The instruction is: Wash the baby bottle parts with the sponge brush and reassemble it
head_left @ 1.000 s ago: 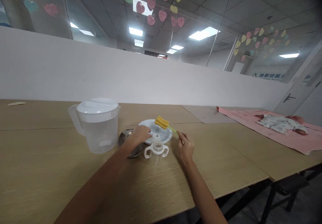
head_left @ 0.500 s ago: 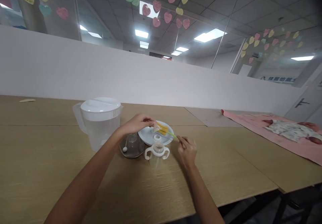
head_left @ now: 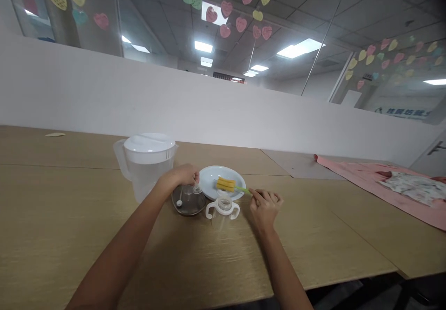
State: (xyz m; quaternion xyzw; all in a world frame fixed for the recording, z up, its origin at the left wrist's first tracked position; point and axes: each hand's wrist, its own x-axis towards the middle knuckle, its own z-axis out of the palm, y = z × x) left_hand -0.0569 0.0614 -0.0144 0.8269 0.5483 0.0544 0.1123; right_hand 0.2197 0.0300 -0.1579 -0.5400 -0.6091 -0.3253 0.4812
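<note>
Since half a second ago, the left hand [head_left: 187, 175] has drawn back from the plate's middle to above the shallow, round, dark metal dish [head_left: 188, 214]. Taking the clear bottle as clock centre, a translucent plastic pitcher with a white lid [head_left: 149, 170] stands at ten o'clock. At nine, over the dish's far side, the left fingers are curled together, with a small, clear, rounded piece [head_left: 197, 189] right under their tips; whether they grip it I cannot tell. At twelve is an oval white plate [head_left: 211, 176]; over it lies the head of a green-handled yellow sponge brush [head_left: 226, 185]. The clear bottle with a white two-handled collar [head_left: 224, 209] stands upright and uncapped just this side. At three, the right hand [head_left: 265, 205] has its fingers closed round the green handle.

The step in hand looks like placing or picking up the clear piece at the dish, brush kept ready; the next move calls for a light left pinch and a steady right hand.

All this rests on a tan wooden desk [head_left: 146, 268]. Behind, a white low wall [head_left: 209, 110] runs across beneath glass dotted with heart-shaped paper notes; toward three o'clock, a pink cloth [head_left: 351, 175] bears a patterned white garment [head_left: 413, 187].
</note>
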